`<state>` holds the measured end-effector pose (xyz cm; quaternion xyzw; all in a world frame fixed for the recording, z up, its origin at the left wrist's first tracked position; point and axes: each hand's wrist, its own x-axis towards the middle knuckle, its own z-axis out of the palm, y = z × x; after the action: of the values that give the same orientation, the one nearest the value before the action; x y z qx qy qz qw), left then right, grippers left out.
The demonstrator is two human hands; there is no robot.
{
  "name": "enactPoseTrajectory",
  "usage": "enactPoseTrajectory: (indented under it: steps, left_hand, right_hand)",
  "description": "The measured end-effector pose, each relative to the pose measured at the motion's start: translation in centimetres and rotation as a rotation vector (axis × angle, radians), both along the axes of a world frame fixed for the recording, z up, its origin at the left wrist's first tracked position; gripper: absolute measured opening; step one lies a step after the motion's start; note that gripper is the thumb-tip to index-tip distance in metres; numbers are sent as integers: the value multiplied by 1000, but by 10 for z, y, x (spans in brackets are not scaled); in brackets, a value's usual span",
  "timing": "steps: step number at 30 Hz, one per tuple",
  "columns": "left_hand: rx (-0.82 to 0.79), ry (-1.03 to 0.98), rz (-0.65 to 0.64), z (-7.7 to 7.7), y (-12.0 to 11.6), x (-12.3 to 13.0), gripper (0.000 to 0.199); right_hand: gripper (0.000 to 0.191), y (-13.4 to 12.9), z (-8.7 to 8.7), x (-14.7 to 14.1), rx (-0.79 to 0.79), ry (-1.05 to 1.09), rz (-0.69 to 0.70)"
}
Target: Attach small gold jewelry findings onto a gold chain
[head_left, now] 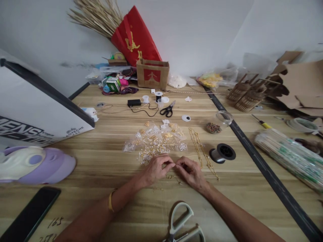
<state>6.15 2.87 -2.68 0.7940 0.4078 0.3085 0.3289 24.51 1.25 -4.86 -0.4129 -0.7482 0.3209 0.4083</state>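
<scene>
At the middle of the table, my left hand [158, 168] and my right hand [191, 172] meet fingertip to fingertip. Each has thumb and forefinger pinched together; whatever is between them is too small to make out. Just below the fingers lie small gold-coloured pieces [169, 177] and a short bit of fine gold chain [157, 190]. Beyond my left hand spreads a heap of small clear and gold beads [154, 146], some in clear plastic bags. A longer gold chain [196, 143] lies beyond and beside my right hand, next to a dark spool of thin wire [222, 153].
Large light-handled scissors [180, 222] lie nearest me, and black-handled scissors [167, 110] farther back. A jar of brown beads [214, 126] stands on the right, near a wrapped bundle of sticks [290, 156]. At left are a phone [30, 215], a lilac cap [55, 164] and a white box [37, 107].
</scene>
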Motion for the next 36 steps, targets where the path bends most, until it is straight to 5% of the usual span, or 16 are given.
enactPoseTrajectory:
  steps: [19,26,36]
  left_hand:
    - [49,-28,28,4,7,-4,13]
    - [78,148,179,9,43,-44,9]
    - [345,438,61,-9,62,-66,12]
  right_hand:
    - [15,1,1,1,7,-24,11]
    - [14,4,1,2,64,-11,28]
    - [12,5,-2,2,64,0,5]
